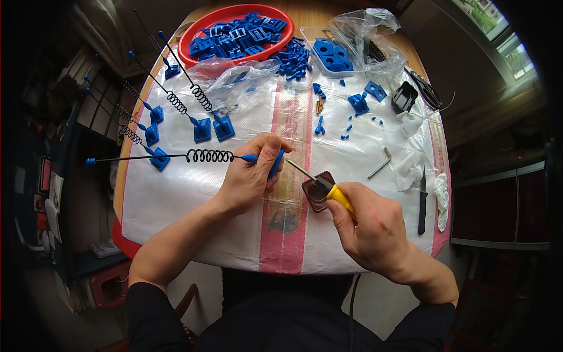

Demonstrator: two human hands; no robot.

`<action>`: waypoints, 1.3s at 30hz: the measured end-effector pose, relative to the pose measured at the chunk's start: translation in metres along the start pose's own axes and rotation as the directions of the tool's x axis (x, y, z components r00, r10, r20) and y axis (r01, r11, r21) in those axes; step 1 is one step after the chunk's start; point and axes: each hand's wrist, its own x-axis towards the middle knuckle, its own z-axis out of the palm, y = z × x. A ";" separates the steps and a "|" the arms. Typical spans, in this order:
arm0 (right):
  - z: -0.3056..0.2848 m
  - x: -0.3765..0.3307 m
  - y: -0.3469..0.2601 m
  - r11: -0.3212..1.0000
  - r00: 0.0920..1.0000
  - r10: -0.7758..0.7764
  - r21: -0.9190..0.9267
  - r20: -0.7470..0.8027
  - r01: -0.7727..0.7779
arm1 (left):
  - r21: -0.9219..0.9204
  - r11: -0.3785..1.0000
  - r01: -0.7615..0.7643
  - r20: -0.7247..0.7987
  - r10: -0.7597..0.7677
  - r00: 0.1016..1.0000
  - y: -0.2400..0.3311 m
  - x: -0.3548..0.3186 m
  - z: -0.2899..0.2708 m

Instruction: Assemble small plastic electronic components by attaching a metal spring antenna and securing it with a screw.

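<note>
My left hand [249,176] grips the blue base of a long black rod with a coiled spring [208,155], which lies level and points left to a blue tip [90,161]. My right hand [372,226] holds a yellow-handled soldering iron [328,190]; its metal tip [291,165] points at the blue base by my left thumb. A small brown square stand [316,189] sits under the iron.
Several finished spring rods on blue bases [202,126] stand at the left. A red bowl of blue parts [237,32], a clear tray [331,56], plastic bags, loose blue pieces [319,126], a hex key [381,163], a black knife [422,202] and scissors [425,88] lie on the white cover.
</note>
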 end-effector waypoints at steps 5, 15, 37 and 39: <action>-0.015 -0.038 0.046 0.945 0.967 0.221 -0.218 -0.126 -0.244 | -0.163 0.980 0.113 0.207 -0.078 0.975 -0.001 0.004 -0.014; 0.000 -0.049 0.068 0.901 0.986 0.117 -0.405 -0.119 -0.156 | 0.006 0.990 0.144 0.244 -0.141 0.959 0.012 -0.004 -0.008; 0.054 0.036 0.034 0.726 0.985 0.147 0.686 -0.091 -0.045 | -0.053 0.998 -0.023 0.234 0.035 0.972 -0.009 -0.007 0.000; 0.054 0.036 0.033 0.744 0.981 0.177 0.664 -0.084 -0.077 | -0.053 0.998 0.040 0.241 -0.026 0.970 -0.005 -0.007 0.000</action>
